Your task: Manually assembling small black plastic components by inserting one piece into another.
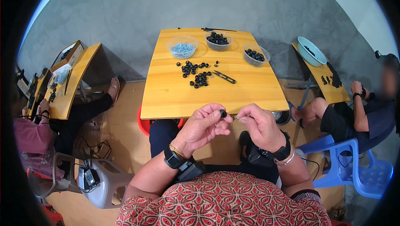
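Observation:
Just beyond my lap, at the table's near edge, my left hand (199,128) pinches a small black ring-shaped piece (223,113) between thumb and forefinger. Facing it, my right hand (263,129) is closed in a pinch on a tiny pale, clear-looking bit (236,117), too small to name. The two hands are close but apart. Loose black ring-shaped pieces (201,77) lie scattered on the wooden table (175,105) beyond them. Beside those lies a pair of thread snips (225,77).
Clear bowls hold light-blue small pieces (182,47), black parts (218,39) and more black rings (254,55). A red basin (143,127) sits below the table. People work at side tables left and right; a blue plastic chair (348,163) stands at right, a grey stool (104,180) at left.

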`<move>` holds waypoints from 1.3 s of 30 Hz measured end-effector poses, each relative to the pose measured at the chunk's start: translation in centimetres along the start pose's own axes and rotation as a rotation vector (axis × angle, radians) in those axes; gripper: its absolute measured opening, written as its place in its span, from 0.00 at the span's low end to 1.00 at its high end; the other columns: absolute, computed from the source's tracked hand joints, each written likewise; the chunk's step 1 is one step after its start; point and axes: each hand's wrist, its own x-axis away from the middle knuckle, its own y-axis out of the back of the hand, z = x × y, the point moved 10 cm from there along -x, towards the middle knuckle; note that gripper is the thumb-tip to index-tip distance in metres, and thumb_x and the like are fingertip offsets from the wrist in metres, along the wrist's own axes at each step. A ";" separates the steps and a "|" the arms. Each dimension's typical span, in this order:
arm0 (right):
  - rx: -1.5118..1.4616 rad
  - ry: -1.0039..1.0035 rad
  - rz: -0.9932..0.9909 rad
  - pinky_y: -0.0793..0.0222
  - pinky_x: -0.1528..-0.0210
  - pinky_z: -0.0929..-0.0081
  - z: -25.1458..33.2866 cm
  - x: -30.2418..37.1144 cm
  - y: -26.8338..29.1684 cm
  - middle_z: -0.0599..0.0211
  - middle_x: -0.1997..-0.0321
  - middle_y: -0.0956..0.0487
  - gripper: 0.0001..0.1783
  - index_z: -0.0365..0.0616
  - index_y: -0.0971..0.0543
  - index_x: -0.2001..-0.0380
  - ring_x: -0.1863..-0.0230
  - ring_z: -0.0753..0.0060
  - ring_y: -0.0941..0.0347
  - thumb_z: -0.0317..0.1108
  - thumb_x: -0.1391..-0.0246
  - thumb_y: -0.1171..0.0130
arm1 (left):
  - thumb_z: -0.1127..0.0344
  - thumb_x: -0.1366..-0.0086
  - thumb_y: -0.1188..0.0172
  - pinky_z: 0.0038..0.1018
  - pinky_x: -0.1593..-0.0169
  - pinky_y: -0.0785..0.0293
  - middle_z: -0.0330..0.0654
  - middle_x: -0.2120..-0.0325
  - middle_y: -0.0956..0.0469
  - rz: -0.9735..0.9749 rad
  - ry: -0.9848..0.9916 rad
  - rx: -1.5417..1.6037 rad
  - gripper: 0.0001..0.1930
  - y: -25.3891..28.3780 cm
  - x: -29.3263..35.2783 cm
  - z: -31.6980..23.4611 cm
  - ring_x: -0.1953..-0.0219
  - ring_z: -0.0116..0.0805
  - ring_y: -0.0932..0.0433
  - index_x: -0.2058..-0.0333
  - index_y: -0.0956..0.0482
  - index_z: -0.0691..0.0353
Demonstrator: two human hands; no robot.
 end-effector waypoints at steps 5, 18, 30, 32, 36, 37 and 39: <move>0.035 0.009 0.019 0.37 0.74 0.76 0.3 -0.1 -0.2 0.61 0.79 0.29 0.03 0.38 0.31 0.72 0.77 0.64 0.30 0.24 0.53 0.51 | 0.69 0.40 0.49 0.25 0.67 0.25 0.45 0.70 0.25 0.003 -0.039 0.013 0.07 0.2 0.0 0.2 0.75 0.29 0.26 0.63 0.29 0.62; 0.126 0.102 0.147 0.37 0.75 0.68 0.6 -0.5 -1.6 0.56 0.79 0.29 0.03 0.39 0.32 0.72 0.76 0.52 0.31 0.24 0.53 0.50 | 0.70 0.42 0.46 0.26 0.69 0.26 0.44 0.72 0.25 -0.066 -0.032 -0.252 0.08 0.1 0.3 0.4 0.75 0.26 0.28 0.64 0.29 0.65; 0.061 0.062 0.337 0.35 0.73 0.70 -1.2 -1.8 -2.1 0.55 0.78 0.28 0.02 0.37 0.31 0.73 0.74 0.51 0.30 0.25 0.52 0.51 | 0.70 0.40 0.49 0.28 0.67 0.24 0.46 0.71 0.24 -0.075 0.026 -0.247 0.10 0.2 0.4 0.6 0.78 0.26 0.29 0.61 0.27 0.68; 0.044 0.046 0.353 0.35 0.73 0.70 -1.5 -2.0 -2.2 0.55 0.78 0.29 0.02 0.38 0.31 0.73 0.74 0.51 0.30 0.25 0.52 0.51 | 0.70 0.40 0.50 0.28 0.67 0.24 0.46 0.72 0.24 -0.077 0.027 -0.215 0.10 0.3 0.4 0.5 0.78 0.26 0.30 0.61 0.27 0.67; 0.066 0.046 0.375 0.36 0.74 0.70 -1.6 -2.0 -2.4 0.55 0.78 0.29 0.02 0.39 0.31 0.73 0.74 0.51 0.30 0.25 0.52 0.51 | 0.71 0.40 0.49 0.29 0.67 0.24 0.46 0.72 0.24 -0.098 0.036 -0.217 0.10 0.6 0.4 0.6 0.78 0.25 0.30 0.61 0.27 0.67; 0.066 0.046 0.377 0.36 0.74 0.70 -1.6 -2.0 -2.5 0.55 0.78 0.29 0.02 0.39 0.31 0.73 0.74 0.51 0.30 0.25 0.52 0.51 | 0.71 0.40 0.49 0.29 0.68 0.24 0.46 0.72 0.24 -0.098 0.031 -0.224 0.10 0.7 0.4 0.6 0.78 0.25 0.30 0.61 0.27 0.67; 0.100 0.058 0.383 0.36 0.74 0.69 -1.6 -2.0 -2.5 0.55 0.78 0.29 0.02 0.39 0.31 0.73 0.74 0.51 0.30 0.25 0.52 0.51 | 0.71 0.40 0.49 0.29 0.67 0.23 0.46 0.72 0.24 -0.104 0.032 -0.226 0.10 0.9 0.4 0.6 0.78 0.26 0.29 0.61 0.27 0.67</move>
